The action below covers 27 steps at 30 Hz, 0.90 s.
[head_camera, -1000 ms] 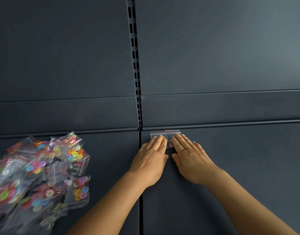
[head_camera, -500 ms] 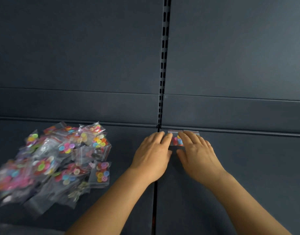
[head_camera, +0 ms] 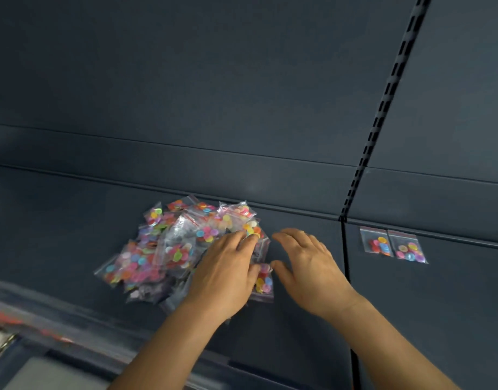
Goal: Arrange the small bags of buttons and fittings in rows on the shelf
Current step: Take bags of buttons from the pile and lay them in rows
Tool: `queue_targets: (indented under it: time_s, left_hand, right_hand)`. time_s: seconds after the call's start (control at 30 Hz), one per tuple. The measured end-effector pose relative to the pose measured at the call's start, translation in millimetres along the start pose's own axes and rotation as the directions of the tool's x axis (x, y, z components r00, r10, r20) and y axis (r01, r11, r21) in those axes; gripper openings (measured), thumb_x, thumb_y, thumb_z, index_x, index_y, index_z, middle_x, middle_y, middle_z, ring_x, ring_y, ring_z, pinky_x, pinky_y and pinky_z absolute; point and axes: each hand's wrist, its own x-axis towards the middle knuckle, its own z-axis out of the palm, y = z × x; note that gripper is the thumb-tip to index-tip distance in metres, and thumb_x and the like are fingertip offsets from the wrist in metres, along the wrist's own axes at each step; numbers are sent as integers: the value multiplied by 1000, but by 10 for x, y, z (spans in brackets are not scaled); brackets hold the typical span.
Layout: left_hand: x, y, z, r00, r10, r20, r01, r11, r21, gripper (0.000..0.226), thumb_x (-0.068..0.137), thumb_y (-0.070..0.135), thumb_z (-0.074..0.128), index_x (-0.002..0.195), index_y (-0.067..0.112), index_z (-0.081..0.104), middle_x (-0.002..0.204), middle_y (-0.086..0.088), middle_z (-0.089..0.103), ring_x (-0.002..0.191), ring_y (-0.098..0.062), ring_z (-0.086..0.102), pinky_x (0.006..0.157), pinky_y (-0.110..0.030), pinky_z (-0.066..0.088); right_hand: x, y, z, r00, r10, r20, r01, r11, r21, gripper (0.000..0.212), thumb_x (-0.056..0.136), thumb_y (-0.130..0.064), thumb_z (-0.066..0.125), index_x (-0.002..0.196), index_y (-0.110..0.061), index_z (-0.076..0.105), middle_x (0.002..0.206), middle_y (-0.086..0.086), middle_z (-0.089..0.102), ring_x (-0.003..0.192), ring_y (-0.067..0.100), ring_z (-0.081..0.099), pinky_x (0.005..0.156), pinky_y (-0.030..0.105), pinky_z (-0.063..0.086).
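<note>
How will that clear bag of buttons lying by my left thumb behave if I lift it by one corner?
The bag looks like thin clear film, so it will probably sag and fold. Its loose buttons would likely slide to the low end. The glossy plastic may slip, so the left hand should pinch firmly, perhaps at the red-striped seal as seen on the placed bags.

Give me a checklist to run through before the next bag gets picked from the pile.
1. Two placed bags lie side by side at the back of the shelf, right of the seam: ok.
2. Space right of them for the next bag: ok.
3. Left hand on the pile: ok.
4. Left hand holds one single bag: cannot tell, fingers hide it.
5. Right hand empty, open beside the pile: ok.
6. Pile clear of the shelf's front edge: ok.
</note>
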Motion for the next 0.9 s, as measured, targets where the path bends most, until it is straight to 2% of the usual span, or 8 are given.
queue_targets:
  time_s: [0.23, 0.4, 0.47, 0.53, 0.57, 0.67, 0.7, 0.9]
  left_hand:
    - [-68, -514, -55, 997, -72, 1, 71, 994, 83, 56, 99, 39, 35, 150, 22, 19, 155, 4, 22, 143, -16, 17, 118, -31, 15]
    - [-75, -793, -20, 995, -77, 66, 70, 992, 102, 52, 101, 39, 28, 149, 19, 22, 155, 1, 22, 143, -18, 19, 118, -34, 15]
    - [-99, -848, -7, 996, -52, 74, 48, 997, 58, 48, 102, 35, 30, 148, 20, 28, 152, 3, 28, 139, -17, 26, 115, -32, 20]
    - [-116, -895, -4, 998, -45, 49, 45, 999, 2, 46, 102, 30, 33, 146, 21, 32, 150, 4, 32, 135, -16, 31, 113, -30, 24]
    - [-114, -922, -5, 998, -53, 32, 54, 998, -23, 46, 102, 28, 35, 146, 21, 32, 149, 4, 33, 135, -16, 31, 114, -30, 25]
    - [-72, -1009, -19, 996, -88, 17, 88, 996, -18, 47, 101, 31, 34, 147, 19, 29, 147, 1, 38, 135, -19, 32, 114, -33, 25]
    - [-53, -1034, -28, 995, -101, 24, 101, 995, -13, 48, 101, 33, 34, 147, 18, 28, 146, 0, 40, 135, -19, 33, 114, -33, 25]
    - [90, -1070, -67, 989, -146, 19, 147, 987, -70, 53, 98, 34, 45, 147, 19, 29, 133, -1, 55, 128, -23, 41, 111, -36, 27]
  right_hand:
    - [189, -274, 269, 998, 50, 48, -52, 998, 30, 46, 97, -32, 42, 142, -22, 36, 145, -4, 40, 132, 18, 36, 111, 31, 28]
    - [346, -417, 382, 995, 88, 56, -90, 995, 33, 46, 98, -28, 41, 142, -20, 35, 147, -4, 37, 132, 21, 35, 111, 32, 29]
    - [421, -467, 430, 996, 77, 41, -79, 995, 67, 28, 96, -25, 43, 122, -22, 55, 126, -4, 54, 117, 21, 45, 100, 32, 37]
    - [496, -513, 472, 997, 70, 12, -71, 994, 87, 17, 93, -23, 44, 92, -20, 61, 97, -4, 61, 98, 20, 48, 84, 30, 40]
    - [529, -536, 485, 997, 79, 8, -80, 993, 91, 18, 93, -23, 44, 92, -19, 62, 95, -3, 61, 98, 21, 49, 83, 30, 40]
    - [626, -596, 495, 994, 109, 16, -109, 992, 56, 37, 95, -27, 44, 130, -19, 52, 125, 1, 58, 120, 25, 43, 99, 34, 37]
    - [655, -618, 494, 993, 117, 15, -118, 991, 61, 41, 96, -27, 44, 136, -19, 47, 131, 0, 55, 125, 25, 40, 103, 35, 35]
    - [863, -725, 599, 988, 154, 1, -153, 982, 108, 44, 92, -32, 52, 136, -23, 48, 134, 2, 55, 130, 25, 37, 107, 37, 33]
